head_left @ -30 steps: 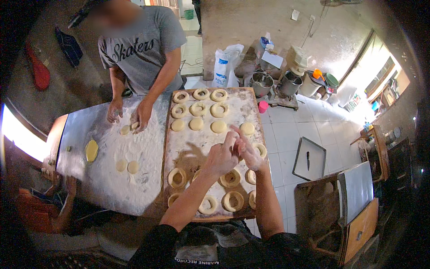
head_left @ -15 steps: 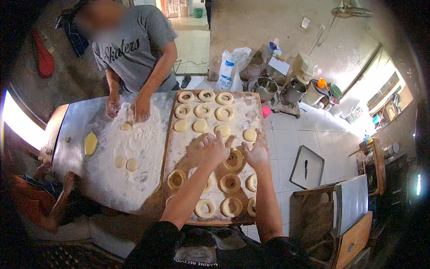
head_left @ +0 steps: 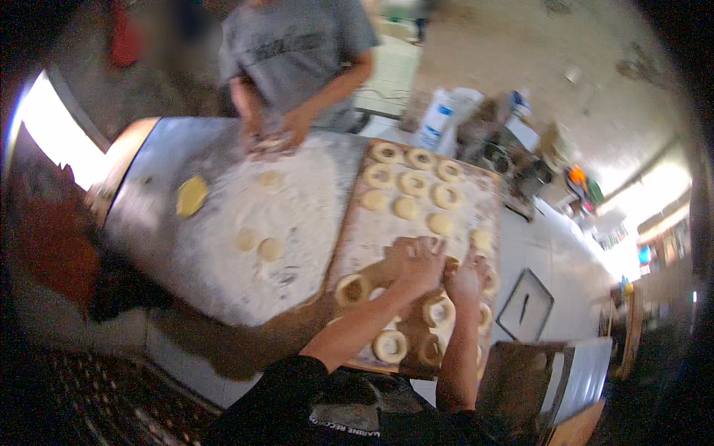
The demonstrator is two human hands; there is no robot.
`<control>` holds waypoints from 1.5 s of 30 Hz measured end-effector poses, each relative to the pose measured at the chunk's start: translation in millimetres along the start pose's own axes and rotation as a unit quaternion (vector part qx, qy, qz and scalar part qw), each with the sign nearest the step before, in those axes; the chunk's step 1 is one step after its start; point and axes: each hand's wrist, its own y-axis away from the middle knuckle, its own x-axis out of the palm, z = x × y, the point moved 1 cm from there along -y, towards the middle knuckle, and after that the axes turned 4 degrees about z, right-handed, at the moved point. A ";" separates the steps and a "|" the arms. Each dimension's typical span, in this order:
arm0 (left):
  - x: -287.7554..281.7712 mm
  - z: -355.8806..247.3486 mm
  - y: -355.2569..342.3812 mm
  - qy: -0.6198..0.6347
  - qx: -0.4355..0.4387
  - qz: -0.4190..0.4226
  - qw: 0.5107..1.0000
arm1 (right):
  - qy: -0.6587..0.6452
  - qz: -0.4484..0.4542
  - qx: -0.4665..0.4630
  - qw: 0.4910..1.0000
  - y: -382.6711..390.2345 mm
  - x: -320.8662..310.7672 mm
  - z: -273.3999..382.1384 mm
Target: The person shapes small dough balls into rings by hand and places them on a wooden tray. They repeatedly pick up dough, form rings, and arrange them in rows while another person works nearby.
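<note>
My left hand (head_left: 419,265) and my right hand (head_left: 465,279) are close together over a floured wooden board (head_left: 355,256). Between them a dough ring (head_left: 451,263) shows only in part. Motion blur smears my fingers, so whether they grip the ring is unclear. Just beyond my left hand lies a round dough piece (head_left: 440,224); another dough disc (head_left: 481,239) is past my right fingertips. Nearer my body, more dough rings sit on the board, including a pale ring (head_left: 390,346) left of my right forearm. Several rings line its far end.
A floured metal table (head_left: 223,286) adjoins the board on the left, bearing dough discs and a yellow dough lump (head_left: 192,196). Across it, a person in a grey shirt (head_left: 294,56) works with both hands. At right are a tray (head_left: 525,303) on the tiled floor and a chair (head_left: 520,375).
The view has swung, shifting the board rightward in the picture. My right hand has come closer to my left, around the dough ring. The person across has brought their hands together, away from the dough disc.
</note>
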 end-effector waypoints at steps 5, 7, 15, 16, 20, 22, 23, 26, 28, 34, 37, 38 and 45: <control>-30.6 98.8 61.7 0.155 -0.032 -0.075 0.985 | -0.312 0.081 -0.098 0.941 16.8 28.1 114.8; -44.2 169.0 100.0 0.159 -0.083 -0.076 0.981 | -0.340 0.198 -0.174 0.903 26.9 58.8 175.5; -62.3 345.1 192.7 0.205 -0.247 -0.104 0.941 | -0.208 0.203 -0.301 0.908 82.1 129.6 372.5; -67.0 353.4 195.5 0.205 -0.221 -0.124 0.946 | -0.264 0.221 -0.299 0.890 81.8 125.6 378.7; -99.5 369.2 204.5 0.330 -0.102 -0.191 0.919 | -0.452 0.331 -0.245 0.792 77.5 93.9 370.1; -118.7 371.1 204.4 0.451 -0.070 -0.152 0.877 | -0.513 0.365 -0.260 0.732 79.6 74.8 362.8; -126.3 368.8 206.5 0.489 -0.079 -0.124 0.860 | -0.524 0.368 -0.273 0.718 81.3 65.5 360.6; -143.8 362.7 209.7 0.499 -0.074 -0.123 0.855 | -0.500 0.365 -0.268 0.738 86.5 51.3 373.6; -147.3 358.9 206.3 0.411 -0.042 -0.192 0.890 | -0.386 0.179 -0.321 0.846 86.1 50.9 391.4; -129.8 355.5 178.3 0.129 -0.032 -0.442 0.887 | -0.673 0.356 -0.220 0.610 83.7 78.8 395.3; -118.1 347.6 177.3 0.317 0.019 -0.396 0.862 | -0.682 0.418 -0.240 0.551 76.5 80.0 363.5; -115.1 343.0 177.0 0.409 0.027 -0.366 0.836 | -0.685 0.423 -0.224 0.549 73.4 80.3 356.4; -95.6 286.6 158.1 0.356 -0.003 -0.357 0.863 | -0.677 0.356 -0.271 0.584 68.9 56.7 318.9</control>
